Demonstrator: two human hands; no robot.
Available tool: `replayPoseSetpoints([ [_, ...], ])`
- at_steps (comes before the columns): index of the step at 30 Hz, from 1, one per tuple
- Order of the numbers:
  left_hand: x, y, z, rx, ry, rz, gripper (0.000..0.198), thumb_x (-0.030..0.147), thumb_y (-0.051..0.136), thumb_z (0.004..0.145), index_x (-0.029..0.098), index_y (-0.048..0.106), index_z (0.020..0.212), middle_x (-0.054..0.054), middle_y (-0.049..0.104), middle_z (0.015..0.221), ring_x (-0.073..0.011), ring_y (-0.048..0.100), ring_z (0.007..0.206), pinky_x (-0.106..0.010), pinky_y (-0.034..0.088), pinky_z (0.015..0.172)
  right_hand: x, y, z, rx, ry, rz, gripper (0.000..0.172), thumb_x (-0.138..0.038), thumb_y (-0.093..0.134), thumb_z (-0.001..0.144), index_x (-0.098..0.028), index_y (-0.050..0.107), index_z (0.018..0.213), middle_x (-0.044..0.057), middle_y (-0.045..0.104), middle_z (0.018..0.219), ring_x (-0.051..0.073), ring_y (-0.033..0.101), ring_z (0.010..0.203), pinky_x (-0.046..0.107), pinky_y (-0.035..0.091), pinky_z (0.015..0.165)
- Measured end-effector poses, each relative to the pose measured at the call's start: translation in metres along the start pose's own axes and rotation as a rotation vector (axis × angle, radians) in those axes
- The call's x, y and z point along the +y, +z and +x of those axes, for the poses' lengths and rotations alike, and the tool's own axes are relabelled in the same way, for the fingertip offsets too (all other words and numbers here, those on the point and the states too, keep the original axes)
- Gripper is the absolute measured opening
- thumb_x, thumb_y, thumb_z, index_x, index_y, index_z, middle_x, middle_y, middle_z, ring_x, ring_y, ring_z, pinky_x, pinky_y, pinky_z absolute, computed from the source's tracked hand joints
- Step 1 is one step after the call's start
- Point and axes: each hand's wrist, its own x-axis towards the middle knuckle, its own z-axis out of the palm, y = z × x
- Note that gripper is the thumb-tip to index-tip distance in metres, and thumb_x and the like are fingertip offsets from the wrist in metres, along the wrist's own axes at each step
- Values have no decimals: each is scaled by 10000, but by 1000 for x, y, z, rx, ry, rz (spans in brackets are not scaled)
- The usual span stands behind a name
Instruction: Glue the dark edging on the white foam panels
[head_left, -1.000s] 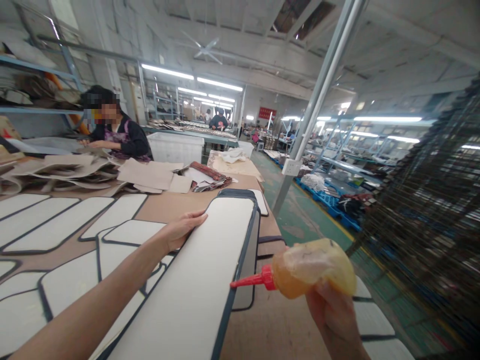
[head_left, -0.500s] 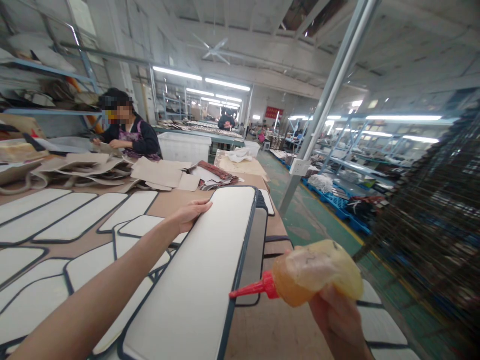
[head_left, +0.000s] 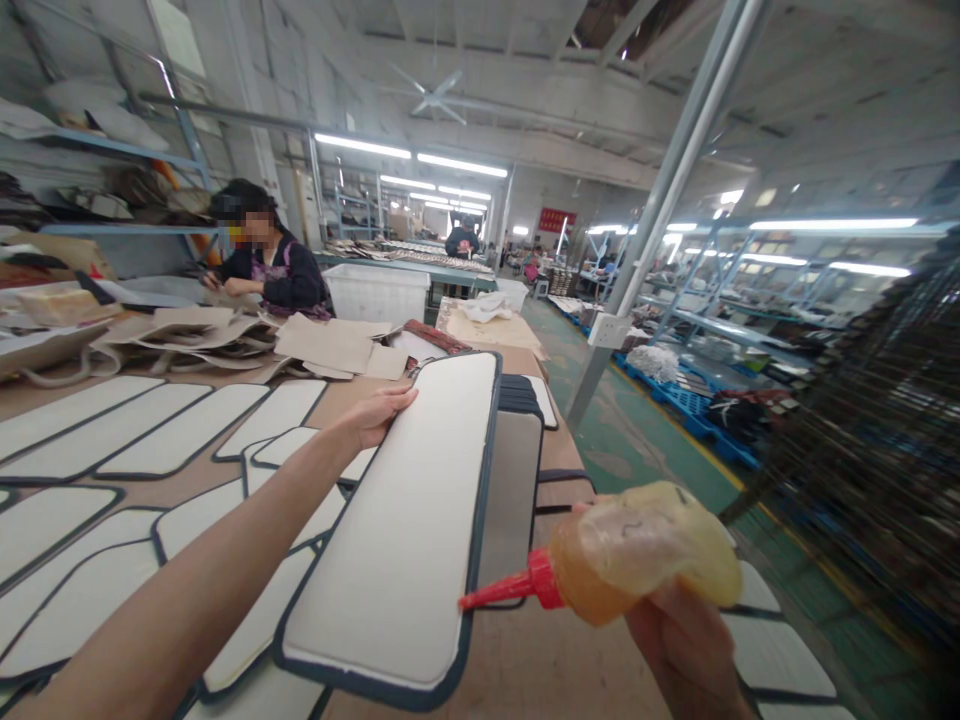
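My left hand (head_left: 375,415) grips the far left edge of a long white panel (head_left: 409,525) with dark blue trim and holds it lifted above the brown worktable (head_left: 555,660). My right hand (head_left: 686,650) is wrapped round a soft yellow glue bottle (head_left: 645,555). Its red nozzle (head_left: 502,592) points left at the panel's right edge. A grey panel (head_left: 514,490) lies on the table just under and to the right of the lifted one.
Many white panels with dark trim (head_left: 150,440) lie flat across the table. Brown cut pieces (head_left: 330,345) are piled at the far end, where a seated person (head_left: 274,265) works. A steel post (head_left: 652,220) and dark wire racks (head_left: 870,420) stand to the right.
The white panel has risen off the table and drifted left with my left hand. The glue bottle has dropped slightly lower, its nozzle still at the panel's edge.
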Motion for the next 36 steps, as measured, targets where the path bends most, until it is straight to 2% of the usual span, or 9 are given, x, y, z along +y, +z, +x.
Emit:
replayPoseSetpoints([
  [6,2,-4,-3,65,10,-1,171,49,522,875,76,680,934,-75,732,654,-156,665,508,-242,557,495,0,-1,1,-5,36,12,479,-412,844,605,-253,692,1030,94,737,930,349,672,976,521,506,908],
  [12,3,-13,-5,143,29,-21,176,47,555,855,80,677,977,-71,737,667,-160,664,520,-248,564,533,7,-17,6,-156,26,-22,452,-394,797,667,-242,673,1075,116,735,926,360,690,914,549,512,885],
  [16,5,-19,-10,192,59,-44,221,42,497,891,76,655,1042,-35,722,619,-137,642,498,-212,543,529,8,-11,5,-88,-33,9,469,-391,797,668,-241,666,1093,109,735,965,351,695,910,544,498,914],
  [21,8,-26,-21,206,111,-92,195,59,438,936,75,628,976,16,713,627,-99,655,577,-171,540,612,10,-11,-5,-61,-125,-37,462,-358,770,716,-247,646,1146,107,732,984,350,682,949,546,496,918],
  [24,8,-32,-23,222,132,-126,175,51,451,931,84,623,923,14,725,661,-99,662,611,-169,542,628,14,-12,-14,43,-139,-45,504,-333,770,726,-277,609,1200,94,723,1019,339,668,987,519,521,890],
  [28,6,-38,-22,301,120,-160,202,28,445,927,85,622,848,-1,712,646,-100,655,603,-187,553,615,22,-10,-22,185,-185,-73,597,-348,807,691,-260,576,1234,103,709,1068,328,674,965,457,568,817],
  [32,1,-48,-19,401,130,-199,115,121,527,921,91,633,888,-1,692,768,-103,656,638,-222,559,586,39,-3,-27,142,-247,-69,503,-286,807,698,-287,616,1163,67,721,1064,272,702,911,374,578,810],
  [36,1,-61,-21,512,161,-245,129,191,546,922,100,632,954,-12,676,844,-104,646,660,-235,556,583,48,22,-27,140,-214,6,443,-336,797,720,-339,636,1133,29,724,1072,285,685,982,433,559,876],
])
